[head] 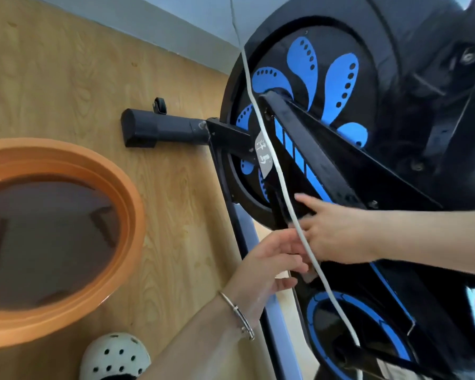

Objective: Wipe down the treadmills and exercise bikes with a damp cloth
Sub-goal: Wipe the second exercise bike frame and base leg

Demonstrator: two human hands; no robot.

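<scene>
While both hands are at the exercise bike (412,111), the machine stands on the wooden floor (66,78) and fills the right half of the view. Its black flywheel disc (307,64) carries blue petal markings. Its front stabiliser bar (159,130) lies flat on the floor, with a small transport wheel (159,105) at its far side.

Left hand (269,259): placed at the lower edge of the sloping frame beam (313,149). Its fingers (296,257) lie over that edge and the thumb sits under it, pinching the edge narrowly. A silver bracelet (237,314) circles the wrist.

Right hand (337,231): reaches in from the right, just above the left hand. The index finger lies straight against the beam; the other fingers (309,229) are bent. Whether they hold anything cannot be told. A small pale patch at the left fingertips is too blurred to identify.

A white cable (261,124) hangs in front of the bike and crosses both hands.

An orange basin (132,220) holding water stands on the floor to the left, well apart from the bike. A white perforated clog (113,355) shows at the bottom edge, just beside the basin.
</scene>
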